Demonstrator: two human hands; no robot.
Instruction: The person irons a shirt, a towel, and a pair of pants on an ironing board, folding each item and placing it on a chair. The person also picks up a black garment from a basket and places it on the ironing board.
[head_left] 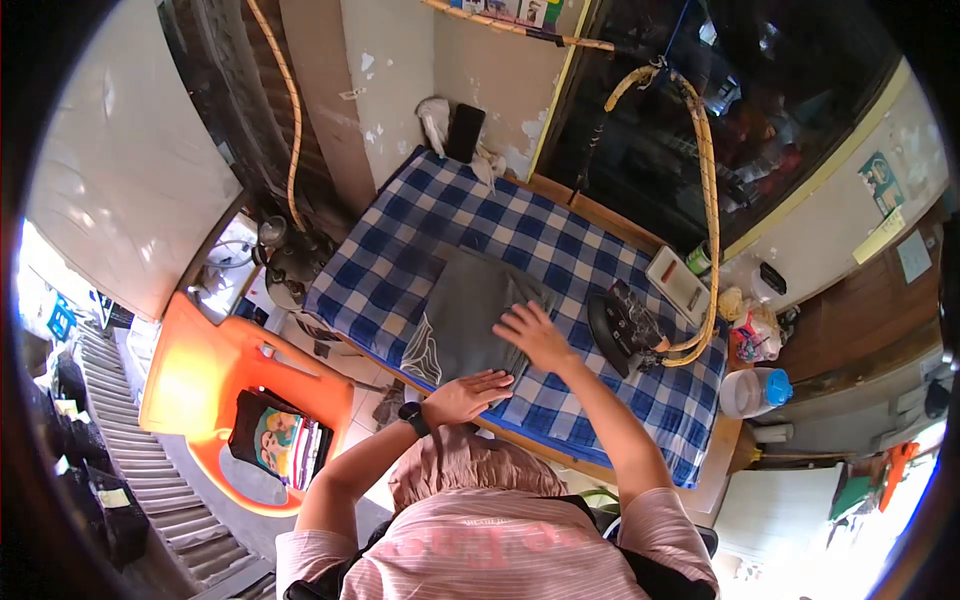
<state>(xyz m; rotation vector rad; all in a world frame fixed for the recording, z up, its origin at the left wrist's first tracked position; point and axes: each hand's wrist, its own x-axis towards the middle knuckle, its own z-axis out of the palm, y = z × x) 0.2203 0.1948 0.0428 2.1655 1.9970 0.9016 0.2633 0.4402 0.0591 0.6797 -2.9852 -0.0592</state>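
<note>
A folded dark grey garment (465,310) with white curved lines at its left edge lies on a blue and white checked cloth (400,215) that covers the table. My left hand (470,398) rests flat at the garment's near edge, fingers stretched to the right. Over the garment's right side is my right hand (537,338), its fingers spread and nothing held. A dark iron (618,328) stands to the right of my right hand, with a yellow wrapped hose (712,200) looping down to it.
An orange chair (190,370) with a stack of folded clothes (280,440) stands at the left. Behind the iron lies a white tray (678,285). A clear jar with a blue lid (777,387) is off the table's right end. A black phone (465,132) leans at the back.
</note>
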